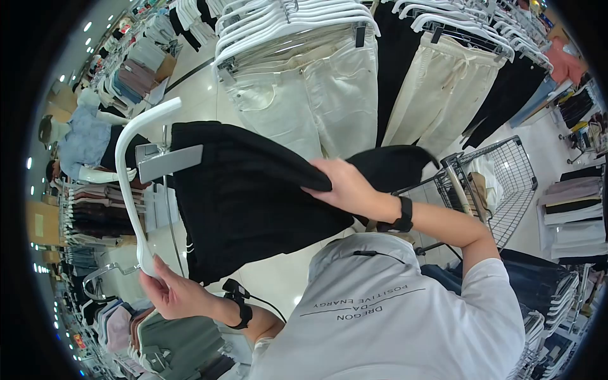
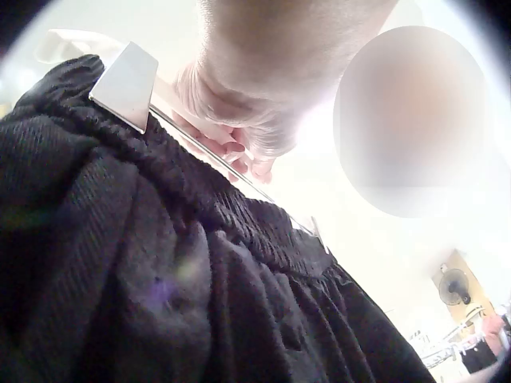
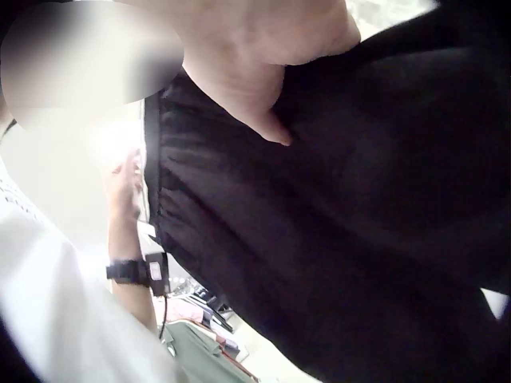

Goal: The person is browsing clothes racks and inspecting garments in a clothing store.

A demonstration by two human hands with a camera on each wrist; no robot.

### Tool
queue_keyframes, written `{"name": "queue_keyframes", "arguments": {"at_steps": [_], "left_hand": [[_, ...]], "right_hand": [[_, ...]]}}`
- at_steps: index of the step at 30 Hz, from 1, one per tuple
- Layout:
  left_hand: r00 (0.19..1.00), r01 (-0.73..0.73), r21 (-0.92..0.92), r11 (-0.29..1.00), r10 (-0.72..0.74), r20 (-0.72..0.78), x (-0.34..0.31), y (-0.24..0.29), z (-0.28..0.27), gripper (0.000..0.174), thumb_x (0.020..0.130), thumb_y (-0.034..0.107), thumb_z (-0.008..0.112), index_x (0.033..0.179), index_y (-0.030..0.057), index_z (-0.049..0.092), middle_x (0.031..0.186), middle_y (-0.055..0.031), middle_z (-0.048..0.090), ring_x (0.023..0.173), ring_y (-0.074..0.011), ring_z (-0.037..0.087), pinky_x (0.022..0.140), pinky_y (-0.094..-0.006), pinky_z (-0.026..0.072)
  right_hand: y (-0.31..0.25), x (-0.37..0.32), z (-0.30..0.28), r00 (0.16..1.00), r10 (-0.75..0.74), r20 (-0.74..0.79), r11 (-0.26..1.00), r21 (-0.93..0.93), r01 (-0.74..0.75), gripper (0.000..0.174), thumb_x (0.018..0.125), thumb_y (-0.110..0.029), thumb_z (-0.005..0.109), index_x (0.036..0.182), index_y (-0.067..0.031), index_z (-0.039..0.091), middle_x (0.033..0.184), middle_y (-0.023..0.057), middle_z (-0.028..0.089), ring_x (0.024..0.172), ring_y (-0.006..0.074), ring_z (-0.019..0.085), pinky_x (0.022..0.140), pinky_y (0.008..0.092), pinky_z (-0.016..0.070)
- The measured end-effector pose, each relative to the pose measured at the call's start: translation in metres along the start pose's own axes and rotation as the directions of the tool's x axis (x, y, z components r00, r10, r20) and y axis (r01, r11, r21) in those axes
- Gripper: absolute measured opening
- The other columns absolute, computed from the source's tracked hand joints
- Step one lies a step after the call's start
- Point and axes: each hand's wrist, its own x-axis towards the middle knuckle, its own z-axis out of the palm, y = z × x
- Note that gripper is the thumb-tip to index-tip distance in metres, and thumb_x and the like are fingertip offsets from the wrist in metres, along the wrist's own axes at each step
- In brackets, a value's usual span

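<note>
Someone in a white shirt [image 1: 405, 335] is holding up one pair of black bottoms [image 1: 247, 209]. The shirt has three lines of writing: "DREGON", "DA" and "POSITIVE ENARGY". I see no words I can read on the black bottoms.

The black bottoms hang from one big white hanger [image 1: 126, 171] in front of the person. The waist is all bunched up, and two shiny clips [image 2: 128, 86] hold it. The left hand [image 1: 174, 294] is curled around the hanger, at the near end of the black bottoms. The right hand [image 1: 345, 187] pinches the cloth farther along, with the thumb on one side. Each arm has one black band [image 1: 404, 214].

Past the black bottoms hang some white pants [image 1: 272, 101], with lots of white hangers above them. To the right of those are cream pants [image 1: 437, 82] with a tie string. One wire cart [image 1: 512, 190] stands to the right of the black bottoms. In it are white cloth [image 1: 486, 171] and something brown [image 1: 477, 188].
</note>
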Motion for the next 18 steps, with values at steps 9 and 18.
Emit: {"name": "queue_keyframes", "arguments": {"at_steps": [9, 18], "left_hand": [[0.985, 0.159, 0.006, 0.987, -0.158, -0.073, 0.003, 0.013, 0.006, 0.029, 0.096, 0.016, 0.077, 0.110, -0.0089, 0.072, 0.086, -0.0066, 0.068, 0.075, -0.0103, 0.059, 0.067, -0.0243, 0.0496], [0.961, -0.251, 0.044, 0.967, 0.243, 0.133, -0.010, 0.025, 0.029, 0.030, 0.092, 0.007, 0.080, 0.113, -0.0117, 0.070, 0.093, -0.0113, 0.073, 0.078, -0.0122, 0.061, 0.068, -0.0274, 0.0524]], "right_hand": [[0.093, -0.076, 0.033, 0.936, 0.337, 0.100, 0.938, 0.049, -0.343, 0.042, 0.077, -0.029, 0.089, 0.098, 0.0014, 0.071, 0.093, 0.0205, 0.068, 0.086, 0.0388, 0.067, 0.077, 0.0423, 0.0532], [0.014, -0.035, -0.009, 0.990, 0.133, -0.054, 0.878, 0.469, -0.092, 0.055, 0.077, -0.018, 0.093, 0.121, 0.0018, 0.067, 0.100, 0.0039, 0.071, 0.089, 0.0163, 0.068, 0.080, 0.0337, 0.0562]]}}
